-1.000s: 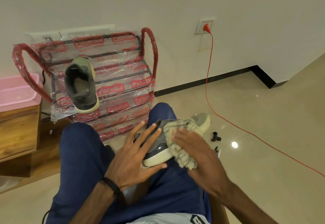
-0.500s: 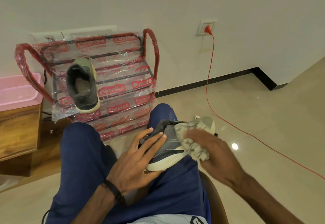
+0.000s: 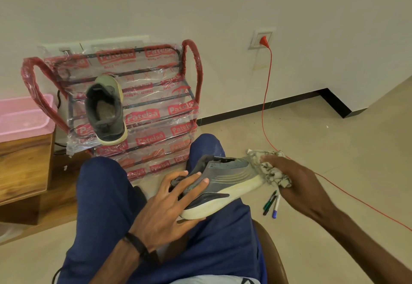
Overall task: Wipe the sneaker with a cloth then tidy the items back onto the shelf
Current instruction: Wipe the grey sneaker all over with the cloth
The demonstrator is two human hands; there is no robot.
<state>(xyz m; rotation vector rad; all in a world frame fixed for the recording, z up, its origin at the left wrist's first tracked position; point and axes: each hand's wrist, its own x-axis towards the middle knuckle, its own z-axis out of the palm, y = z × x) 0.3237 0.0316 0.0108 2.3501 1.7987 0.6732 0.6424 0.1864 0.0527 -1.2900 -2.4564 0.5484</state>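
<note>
left hand (image 3: pixel 165 207) grips sneaker (image 3: pixel 220 185) | right hand (image 3: pixel 298 185) holds cloth (image 3: pixel 272 172)

At the left edge a pink tray (image 3: pixel 24 118) sits on a wooden cabinet (image 3: pixel 24 165). An orange cable (image 3: pixel 266 96) runs from a wall socket (image 3: pixel 262 39) at upper right across the floor. Marker pens (image 3: pixel 272 203) lie right of centre.

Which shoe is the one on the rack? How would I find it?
Look at the red shoe rack wrapped in plastic by the wall. On its left side sits a grey shoe, heel towards you. Unlike the shoe on the lap, no hand touches it.
</note>
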